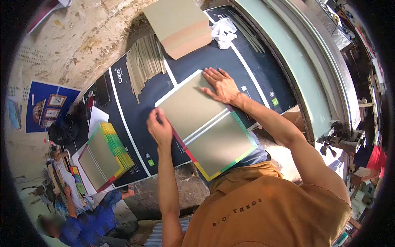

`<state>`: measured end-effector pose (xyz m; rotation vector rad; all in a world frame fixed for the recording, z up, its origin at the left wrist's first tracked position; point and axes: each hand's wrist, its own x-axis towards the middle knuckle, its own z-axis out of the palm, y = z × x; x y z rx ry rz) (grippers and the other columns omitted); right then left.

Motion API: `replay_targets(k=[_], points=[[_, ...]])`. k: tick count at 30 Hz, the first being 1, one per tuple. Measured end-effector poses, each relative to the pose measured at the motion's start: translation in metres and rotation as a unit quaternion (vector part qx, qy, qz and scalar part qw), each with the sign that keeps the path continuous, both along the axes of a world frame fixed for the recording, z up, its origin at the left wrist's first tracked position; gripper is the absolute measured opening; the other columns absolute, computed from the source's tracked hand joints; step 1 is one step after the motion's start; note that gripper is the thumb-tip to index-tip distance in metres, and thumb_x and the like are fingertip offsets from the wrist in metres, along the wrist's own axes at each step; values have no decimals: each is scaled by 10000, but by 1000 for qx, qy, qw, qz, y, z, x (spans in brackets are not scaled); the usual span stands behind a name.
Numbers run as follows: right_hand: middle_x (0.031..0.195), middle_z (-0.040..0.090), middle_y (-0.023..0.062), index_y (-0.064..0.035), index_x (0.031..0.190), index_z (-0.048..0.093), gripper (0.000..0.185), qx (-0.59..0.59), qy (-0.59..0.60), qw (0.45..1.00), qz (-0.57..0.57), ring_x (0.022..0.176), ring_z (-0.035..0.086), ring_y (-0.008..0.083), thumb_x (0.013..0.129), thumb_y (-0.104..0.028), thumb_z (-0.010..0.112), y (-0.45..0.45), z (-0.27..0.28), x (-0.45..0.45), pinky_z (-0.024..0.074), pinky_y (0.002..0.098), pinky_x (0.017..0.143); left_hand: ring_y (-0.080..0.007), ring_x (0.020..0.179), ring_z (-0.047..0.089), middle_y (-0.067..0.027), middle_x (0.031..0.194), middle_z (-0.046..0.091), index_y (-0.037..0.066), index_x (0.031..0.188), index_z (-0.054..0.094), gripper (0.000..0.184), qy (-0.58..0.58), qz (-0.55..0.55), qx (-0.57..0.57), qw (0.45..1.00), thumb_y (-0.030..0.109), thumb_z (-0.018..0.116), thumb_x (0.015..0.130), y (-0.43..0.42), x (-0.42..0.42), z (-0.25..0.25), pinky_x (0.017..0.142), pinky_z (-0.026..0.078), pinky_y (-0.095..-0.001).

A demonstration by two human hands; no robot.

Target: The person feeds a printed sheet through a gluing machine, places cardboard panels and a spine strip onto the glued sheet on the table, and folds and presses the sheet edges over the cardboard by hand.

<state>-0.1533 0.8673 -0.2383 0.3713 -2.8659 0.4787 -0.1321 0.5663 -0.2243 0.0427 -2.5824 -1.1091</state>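
A grey-brown board cover (pixel 191 103) lies in front of me, with white strips across its middle and a coloured edge of red, yellow and green along its near part. My right hand (pixel 222 85) lies spread on its far right corner, palm down. At the left corner, my left hand (pixel 159 126) touches the edge with curled fingers; what the fingertips hold, if anything, is hidden. Farther left stands a stack of similar covers (pixel 101 158) with yellow and green edges.
A tall stack of boards (pixel 179 24) and a pile of thin strips (pixel 145 59) lie at the back of the dark table (pixel 135 119). White crumpled material (pixel 224 33) is beside the stack. A green-grey machine (pixel 304 57) curves along the right. Another person (pixel 88 224) is at lower left.
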Motion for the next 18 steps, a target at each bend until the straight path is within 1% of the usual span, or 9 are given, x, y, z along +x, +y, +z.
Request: replay_targets(k=[3, 4, 6, 10, 11, 13, 15, 17, 18], points=[[1507, 482, 154, -78, 1428, 534, 580, -8, 11, 999, -30, 1439, 399, 315, 973, -437, 566, -3, 2, 2, 291, 487, 1192, -353, 880, 608, -142, 888, 657, 35, 923, 671, 162, 101, 25, -126, 987, 187, 715, 889, -16, -29, -24, 812, 474, -455], [1523, 462, 146, -113, 1420, 545, 556, -2, 9, 999, -41, 1456, 369, 303, 982, -454, 522, -3, 4, 2, 282, 488, 1196, -350, 859, 604, -133, 862, 645, 44, 901, 668, 149, 101, 36, -125, 986, 183, 720, 880, -15, -28, -27, 799, 472, -454], [1531, 451, 146, -120, 1420, 547, 553, -6, 12, 999, -46, 1464, 352, 314, 982, -456, 521, -4, 5, 1, 272, 501, 1197, -344, 816, 595, -114, 812, 622, 61, 855, 664, 131, 102, 54, -125, 985, 173, 731, 861, -12, -30, -31, 772, 469, -454], [1545, 427, 154, -133, 1414, 552, 548, -6, 12, 998, -60, 1483, 316, 326, 984, -470, 509, -8, 1, 0, 248, 526, 1202, -320, 737, 586, -98, 748, 610, 57, 827, 689, 136, 157, 68, -90, 981, 175, 753, 853, -13, -35, -39, 698, 462, -448], [1545, 426, 156, -134, 1413, 552, 547, -1, 12, 998, -63, 1485, 311, 326, 985, -472, 506, -6, 1, -1, 244, 527, 1203, -312, 722, 592, -105, 738, 611, 57, 815, 701, 136, 141, 72, -75, 985, 176, 759, 846, -11, -35, -36, 686, 465, -444], [1543, 429, 156, -137, 1408, 556, 546, -30, -1, 997, -68, 1487, 308, 327, 982, -476, 504, -7, 2, -1, 240, 533, 1203, -300, 722, 599, -104, 745, 618, 57, 806, 707, 138, 133, 80, -100, 983, 177, 767, 842, -10, -35, -34, 687, 469, -442], [1532, 443, 155, -118, 1343, 602, 535, -49, 5, 997, -66, 1488, 306, 333, 967, -492, 535, -6, 0, -6, 237, 545, 1201, -320, 760, 588, -98, 762, 604, 47, 850, 705, 135, 116, 72, -77, 988, 168, 764, 846, -9, -33, -31, 698, 462, -451], [1524, 454, 156, -109, 1307, 624, 529, -63, -8, 996, -58, 1488, 304, 334, 956, -499, 559, -5, 7, -10, 238, 549, 1200, -319, 794, 591, -95, 794, 609, 58, 874, 695, 140, 98, 69, -91, 989, 191, 740, 871, -11, -33, -32, 716, 461, -466], [1509, 470, 154, -95, 1249, 649, 537, -68, 14, 996, -56, 1492, 294, 338, 923, -521, 614, -5, 8, -13, 233, 551, 1201, -319, 812, 592, -93, 811, 612, 64, 887, 690, 144, 87, 68, -100, 989, 202, 728, 884, -10, -32, -29, 725, 461, -473]])
